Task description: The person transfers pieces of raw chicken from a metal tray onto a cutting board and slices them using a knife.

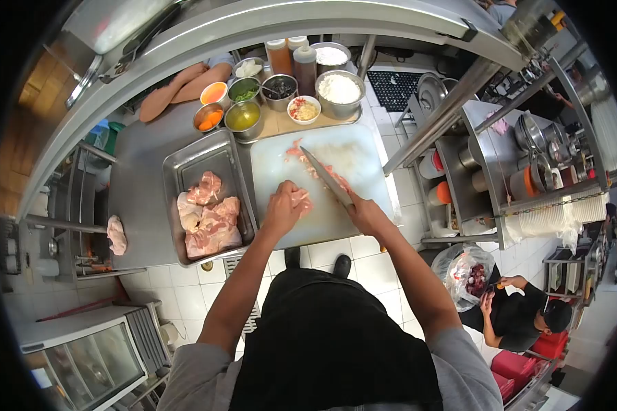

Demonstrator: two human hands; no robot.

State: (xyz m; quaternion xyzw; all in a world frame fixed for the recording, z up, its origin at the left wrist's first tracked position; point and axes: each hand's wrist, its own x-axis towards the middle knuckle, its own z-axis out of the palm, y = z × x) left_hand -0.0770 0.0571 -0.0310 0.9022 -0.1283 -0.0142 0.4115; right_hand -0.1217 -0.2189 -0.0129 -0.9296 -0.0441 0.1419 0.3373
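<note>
My right hand grips a large kitchen knife by its handle. The blade slants up and left over the white cutting board, along a line of small pink meat scraps. Fingers curled, my left hand holds a piece of raw meat on the board, left of the knife. Close to that hand on the left, a metal tray contains several pieces of raw chicken, some with pale skin.
Behind the board stand metal bowls of white powder, yellow liquid and egg yolks, plus squeeze bottles. Another person's arms rest at the back left. At right are a metal post and a co-worker.
</note>
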